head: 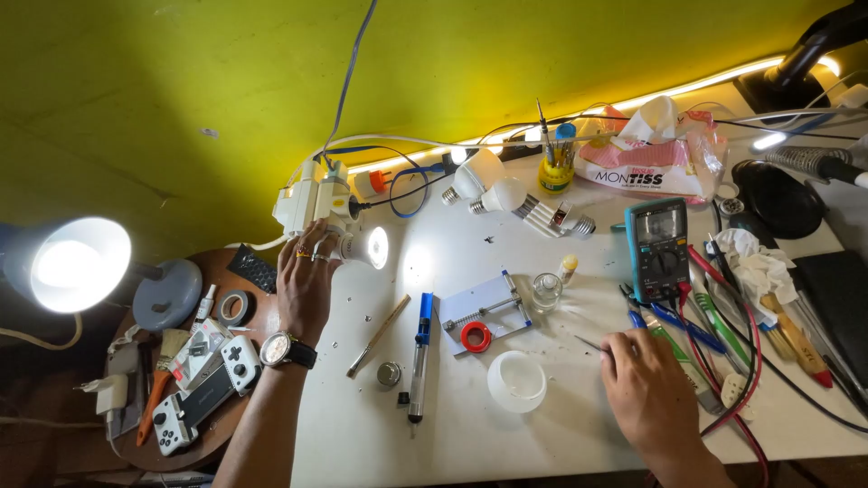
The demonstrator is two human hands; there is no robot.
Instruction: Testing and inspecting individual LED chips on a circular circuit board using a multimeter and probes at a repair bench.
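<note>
Fingers of the left hand (306, 276) close around a lit bulb (366, 247), whose glowing face points toward three o'clock; the bulb's base is hidden behind the hand, next to a white adapter (312, 203) at the surface's (452, 434) far left edge. A watch (280, 349) sits on that wrist. The right hand (646, 393) rests at five o'clock, fingers curled together on a thin probe (589, 342); only its tip shows, so the grip itself is hard to make out. Just beyond it, at two o'clock from the hand, lies a multimeter (658, 246) with red leads trailing off the lower edge. Between the hands sit a white dome (516, 380), a blue pump (420, 357) and a metal holder (484, 312). Spare bulbs (488, 183) lie at twelve o'clock. A lamp (72, 264) at nine o'clock is cut off by the frame.
</note>
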